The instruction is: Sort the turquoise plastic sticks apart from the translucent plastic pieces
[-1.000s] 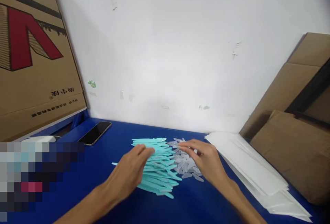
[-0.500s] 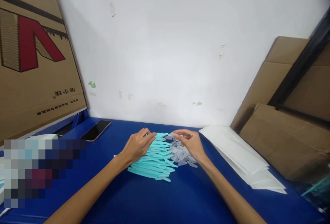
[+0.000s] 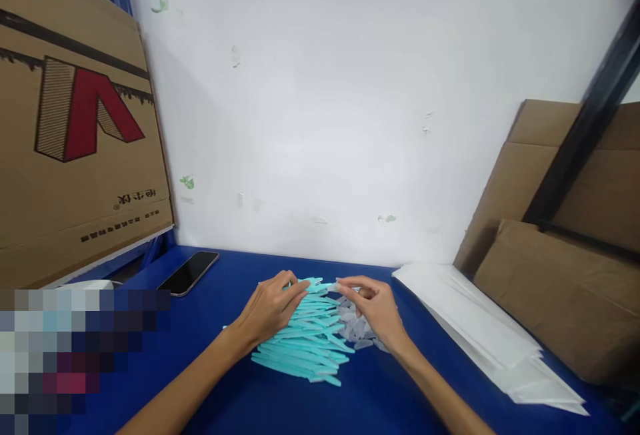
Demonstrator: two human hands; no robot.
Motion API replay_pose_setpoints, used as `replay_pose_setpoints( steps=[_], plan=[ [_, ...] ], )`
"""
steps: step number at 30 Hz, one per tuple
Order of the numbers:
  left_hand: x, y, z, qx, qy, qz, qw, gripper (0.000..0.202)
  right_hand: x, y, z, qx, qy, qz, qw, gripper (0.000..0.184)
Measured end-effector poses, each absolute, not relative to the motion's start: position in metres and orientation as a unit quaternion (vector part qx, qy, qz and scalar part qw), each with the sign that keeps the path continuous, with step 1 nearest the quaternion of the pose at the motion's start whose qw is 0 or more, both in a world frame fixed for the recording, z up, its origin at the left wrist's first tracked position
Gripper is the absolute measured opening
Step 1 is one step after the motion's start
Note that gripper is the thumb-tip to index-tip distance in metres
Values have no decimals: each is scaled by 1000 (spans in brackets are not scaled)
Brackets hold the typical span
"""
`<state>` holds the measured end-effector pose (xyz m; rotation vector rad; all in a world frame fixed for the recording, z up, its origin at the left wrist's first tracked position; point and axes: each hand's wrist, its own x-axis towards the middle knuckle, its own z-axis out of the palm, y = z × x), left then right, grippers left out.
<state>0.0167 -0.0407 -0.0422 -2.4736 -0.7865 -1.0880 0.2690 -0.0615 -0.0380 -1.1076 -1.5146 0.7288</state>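
Observation:
A pile of slim teal plastic sticks (image 3: 305, 355), shaped like eyebrow razors, lies on the blue table, mostly side by side. My left hand (image 3: 273, 305) is over the pile's upper left, thumb and fingers closed on a teal stick (image 3: 316, 282) at the far end. Facing it, my right hand (image 3: 377, 308) pinches a small clear cap (image 3: 333, 287) between thumb and forefinger, close to the stick's tip. Whether cap and stick touch, I cannot tell. A heap of clear caps (image 3: 354, 325) lies right of the sticks, partly hidden by my right hand.
A phone (image 3: 189, 273) lies at the back left of the blue table (image 3: 200, 341). White sheets or bags (image 3: 480, 335) are stacked on the right. Cardboard (image 3: 540, 301) leans beyond them, and a large printed carton (image 3: 100, 188) stands at left. A white wall (image 3: 320, 121) closes the back.
The view has tilted up, so everything sits lower in the picture. My hands stay near the far end of the pile, and the clear cap in my right fingers now shows closer to the sticks.

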Motion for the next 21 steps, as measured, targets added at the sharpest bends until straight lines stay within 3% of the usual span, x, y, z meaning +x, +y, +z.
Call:
replay_pose_setpoints(
  steps=[21],
  plan=[
    [22,-49,-41,-879,-240,-375,173,21,262,-70,-40,-451,-644,321,528,29]
  ],
)
